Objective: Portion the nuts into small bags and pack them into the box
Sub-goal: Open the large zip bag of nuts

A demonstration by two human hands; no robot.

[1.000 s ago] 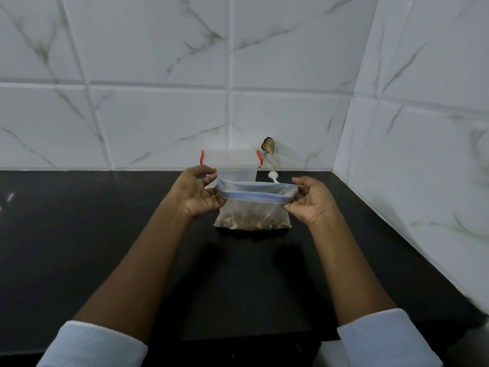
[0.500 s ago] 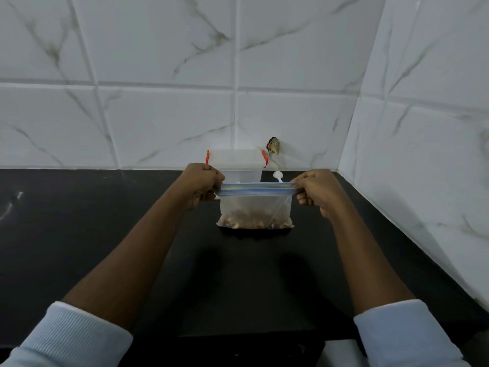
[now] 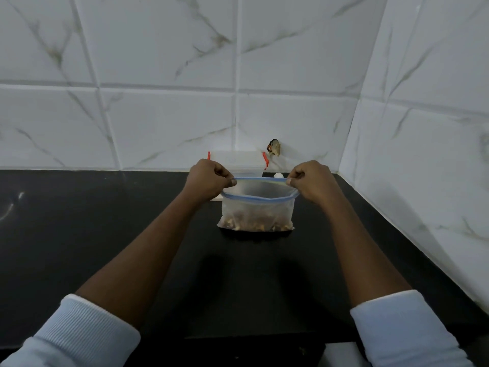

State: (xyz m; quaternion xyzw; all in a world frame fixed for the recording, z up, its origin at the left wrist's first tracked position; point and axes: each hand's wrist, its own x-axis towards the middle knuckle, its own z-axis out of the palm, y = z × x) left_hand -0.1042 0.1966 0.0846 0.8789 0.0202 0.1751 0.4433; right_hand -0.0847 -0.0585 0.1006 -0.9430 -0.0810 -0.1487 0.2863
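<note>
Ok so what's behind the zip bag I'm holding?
A clear box with red clips stands by the wall, a white spoon poking out beside it. The bag and left hand cover the box's lower part; its contents are hidden.

Colours noted: black counter (image 3: 105, 234), white grey-veined wall tiles (image 3: 164, 123).
Clear bag (image 3: 258, 210), blue zip strip, brown nuts (image 3: 254, 224); clear box (image 3: 235, 161), red clips; pale blue sleeves (image 3: 79, 337).

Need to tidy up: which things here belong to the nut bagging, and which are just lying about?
In use: zip bag, nuts, left hand, right hand, clear box, white spoon.
Lying about: small brown thing on the wall.
</note>
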